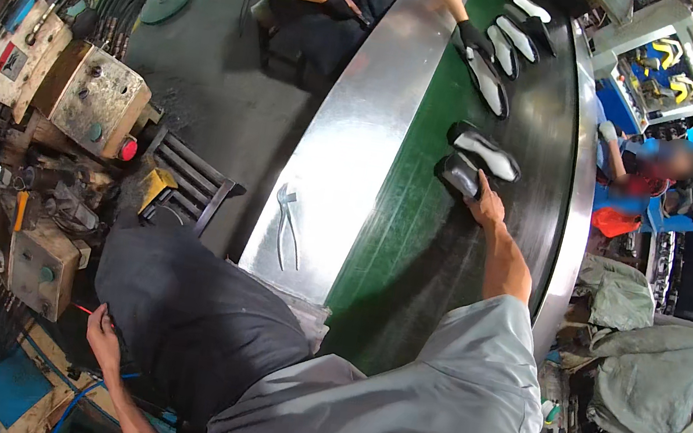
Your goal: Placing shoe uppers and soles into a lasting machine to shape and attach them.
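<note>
My right hand (487, 208) reaches far out over the green conveyor belt (398, 224) and closes on the near end of a black shoe (457, 173). Right beside it lies a second black shoe with its white sole up (487, 152). My left hand (103, 333) is low at the left, pressed against the edge of the dark cloth over my lap (192, 310); its fingers are curled and I cannot see whether they hold anything.
Several more white-soled shoes (498, 74) lie farther along the belt, where a seated person's black-gloved hand (471, 36) touches one. Metal pliers (288, 224) rest on the belt's steel rim. Control boxes and hoses (89, 92) crowd the left; grey sacks (644, 365) sit right.
</note>
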### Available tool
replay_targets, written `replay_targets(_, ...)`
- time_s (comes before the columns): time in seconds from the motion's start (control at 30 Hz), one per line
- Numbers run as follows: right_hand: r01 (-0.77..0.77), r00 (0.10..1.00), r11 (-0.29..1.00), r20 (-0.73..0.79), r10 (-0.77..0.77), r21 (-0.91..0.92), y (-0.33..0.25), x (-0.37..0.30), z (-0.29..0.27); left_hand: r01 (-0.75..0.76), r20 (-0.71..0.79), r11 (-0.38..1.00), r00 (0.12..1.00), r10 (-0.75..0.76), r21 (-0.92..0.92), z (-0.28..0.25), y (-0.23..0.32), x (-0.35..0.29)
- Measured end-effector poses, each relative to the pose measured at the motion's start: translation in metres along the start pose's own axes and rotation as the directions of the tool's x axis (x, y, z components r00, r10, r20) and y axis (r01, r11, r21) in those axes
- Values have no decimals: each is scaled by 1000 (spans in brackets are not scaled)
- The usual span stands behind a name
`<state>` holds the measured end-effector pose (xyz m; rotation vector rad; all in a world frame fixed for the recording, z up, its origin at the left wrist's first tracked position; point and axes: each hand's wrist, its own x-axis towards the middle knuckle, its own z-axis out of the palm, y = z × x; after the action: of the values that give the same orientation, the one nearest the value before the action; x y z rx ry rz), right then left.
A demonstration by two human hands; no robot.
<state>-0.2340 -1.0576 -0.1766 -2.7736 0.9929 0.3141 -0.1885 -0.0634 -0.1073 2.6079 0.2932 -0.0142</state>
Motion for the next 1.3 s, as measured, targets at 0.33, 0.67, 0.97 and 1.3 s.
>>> replay_targets(0.33,-123,986,517,47,157,847,-123,-116,41,-178,90,811,958,272,-557,68,195,48)
replay_targets(0.67,-394,758,158,417,-502,906,-411,-263,-14,-169,146,537,857,494,-826,62,310,78)
replay_targets(0.97,393,221,327,257,-941,860,-577,-316,-34,-455,-356,691,887,294,-562,-25,159,43)
replay_targets(1.3,864,480,409,-235,-845,295,-541,-194,27,165,43,845,985,-166,-509,-3,124,-84)
